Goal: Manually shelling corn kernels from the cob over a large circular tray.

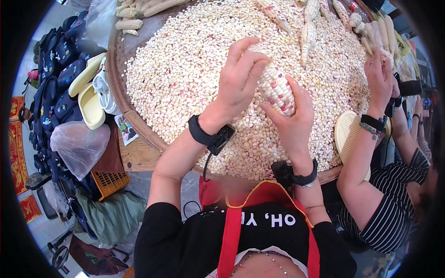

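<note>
An ear of corn (pixel 276 91) with white kernels and scattered red ones is held tilted over a heap of loose kernels (pixel 181 88). My right hand (pixel 296 118) grips its lower end, thumb on one side and fingers on the other. At the upper left end of the ear, the curled fingers and thumb of my left hand (pixel 241 76) press against it. Just beyond my hands, a pale stripped cob (pixel 308 39) and a red-flecked ear (pixel 274 15) lie on the heap.
A round wooden-rimmed tray (pixel 139 121) bears the kernels. Several cobs (pixel 128 24) lie at its far left. On the right, a co-worker's hand (pixel 379 78) holds corn. One cream slipper (pixel 345 134) rests by the right rim; more footwear (pixel 92 109) stands at left, above an orange crate (pixel 109 184).
</note>
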### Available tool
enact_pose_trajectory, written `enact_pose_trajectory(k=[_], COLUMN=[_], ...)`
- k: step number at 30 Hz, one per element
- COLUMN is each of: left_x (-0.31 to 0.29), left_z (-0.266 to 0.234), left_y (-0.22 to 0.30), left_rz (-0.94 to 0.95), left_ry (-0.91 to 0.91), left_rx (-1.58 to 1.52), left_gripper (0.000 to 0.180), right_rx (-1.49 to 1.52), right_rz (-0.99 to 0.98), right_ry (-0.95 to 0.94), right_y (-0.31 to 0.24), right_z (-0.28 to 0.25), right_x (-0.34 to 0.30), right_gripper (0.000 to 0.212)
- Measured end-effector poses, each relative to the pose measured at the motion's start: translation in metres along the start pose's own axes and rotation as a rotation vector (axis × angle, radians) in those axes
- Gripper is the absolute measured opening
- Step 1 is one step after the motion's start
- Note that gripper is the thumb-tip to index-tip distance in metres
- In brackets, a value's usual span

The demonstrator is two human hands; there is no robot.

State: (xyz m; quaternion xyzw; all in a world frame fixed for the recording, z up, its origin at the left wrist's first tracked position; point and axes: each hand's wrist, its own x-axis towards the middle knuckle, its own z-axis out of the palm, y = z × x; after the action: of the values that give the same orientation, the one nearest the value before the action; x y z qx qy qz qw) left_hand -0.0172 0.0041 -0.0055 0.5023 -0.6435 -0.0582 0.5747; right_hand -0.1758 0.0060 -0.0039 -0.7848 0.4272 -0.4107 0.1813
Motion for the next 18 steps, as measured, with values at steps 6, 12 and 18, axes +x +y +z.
enact_pose_trajectory(k=[6,12,18], left_x=[0.004,0.006,0.003], left_z=[0.002,-0.003,0.003], left_y=[0.012,0.0,0.001], left_rz=[-0.615,-0.699,-0.691], left_ry=[-0.029,-0.018,0.012], left_rx=[-0.796,-0.891,-0.883], left_gripper=[0.038,0.04,0.035], right_rx=[0.159,0.239,0.073], right_rz=[0.081,0.107,-0.11], right_ry=[0.019,0.012,0.092], right_y=[-0.002,-0.002,0.007], right_z=[0.0,-0.005,-0.008], right_x=[0.0,0.0,0.001], right_gripper=[0.06,0.04,0.02])
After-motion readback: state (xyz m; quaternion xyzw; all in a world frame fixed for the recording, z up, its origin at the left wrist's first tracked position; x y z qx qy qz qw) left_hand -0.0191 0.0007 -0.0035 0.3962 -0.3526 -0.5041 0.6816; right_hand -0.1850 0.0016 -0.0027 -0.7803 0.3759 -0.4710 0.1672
